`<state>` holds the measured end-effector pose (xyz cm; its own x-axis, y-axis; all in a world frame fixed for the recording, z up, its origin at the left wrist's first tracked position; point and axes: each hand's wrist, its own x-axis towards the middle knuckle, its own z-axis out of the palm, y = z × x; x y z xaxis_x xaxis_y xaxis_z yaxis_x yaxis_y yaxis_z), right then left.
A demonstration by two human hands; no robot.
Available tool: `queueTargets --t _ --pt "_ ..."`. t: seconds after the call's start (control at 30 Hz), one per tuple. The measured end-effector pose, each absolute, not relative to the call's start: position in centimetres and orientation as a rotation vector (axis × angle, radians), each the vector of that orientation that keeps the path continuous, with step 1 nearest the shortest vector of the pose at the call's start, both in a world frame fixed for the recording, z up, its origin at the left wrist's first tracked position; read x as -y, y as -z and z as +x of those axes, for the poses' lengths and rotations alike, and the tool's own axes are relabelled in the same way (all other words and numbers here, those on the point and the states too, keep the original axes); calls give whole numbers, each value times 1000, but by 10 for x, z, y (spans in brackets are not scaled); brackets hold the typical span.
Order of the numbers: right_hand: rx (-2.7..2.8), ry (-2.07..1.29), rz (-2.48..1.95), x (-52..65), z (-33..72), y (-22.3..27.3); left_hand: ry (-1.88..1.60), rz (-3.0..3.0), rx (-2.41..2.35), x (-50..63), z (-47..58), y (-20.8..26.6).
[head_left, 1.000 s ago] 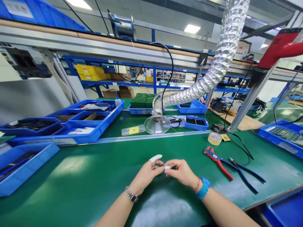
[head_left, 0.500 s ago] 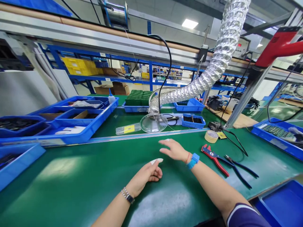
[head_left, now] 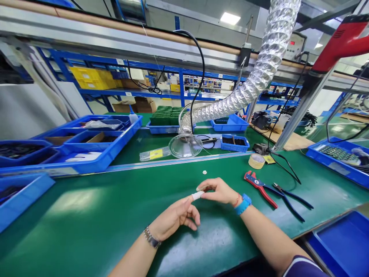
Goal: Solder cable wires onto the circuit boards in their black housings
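finger cot (head_left: 197, 195), a thin white sleeve, is worn on the left hand (head_left: 175, 217)'s forefinger at mid-bench and is pinched at its tip by the right hand (head_left: 219, 190), fingers narrowed on it; the left is loosely curled. it is judged light, soft and stretchy, best gripped at the rolled rim. a small white piece (head_left: 204, 172) lies at 12 o'clock, red-handled pliers (head_left: 261, 189) at 3 o'clock, well apart; nothing is seen blocking.

Factory assembly line: green bench mat (head_left: 86, 215), blue parts bins (head_left: 95, 154), foil fume-extraction hose (head_left: 259, 77), shelving.
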<state>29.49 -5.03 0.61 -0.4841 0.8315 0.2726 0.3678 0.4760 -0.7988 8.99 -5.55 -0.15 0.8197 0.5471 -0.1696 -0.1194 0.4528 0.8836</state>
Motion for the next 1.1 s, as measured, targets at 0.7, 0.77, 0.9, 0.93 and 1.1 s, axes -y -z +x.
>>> queueTargets --t 0.7,0.77,0.9,0.93,1.1 --pt "1343 -899 -1234 16 313 32 -749 1583 -1426 -41 124 32" --pt "1214 -976 -1238 10 320 34 -745 1700 -1523 -57 136 35" --pt "989 -1181 -1189 6 329 31 -657 1920 -1621 -76 152 39" --pt "948 -1240 -1166 6 331 30 -633 1964 -1621 -79 154 39" --pt "855 -1477 -1065 9 333 23 -579 2106 -1531 -75 152 28"
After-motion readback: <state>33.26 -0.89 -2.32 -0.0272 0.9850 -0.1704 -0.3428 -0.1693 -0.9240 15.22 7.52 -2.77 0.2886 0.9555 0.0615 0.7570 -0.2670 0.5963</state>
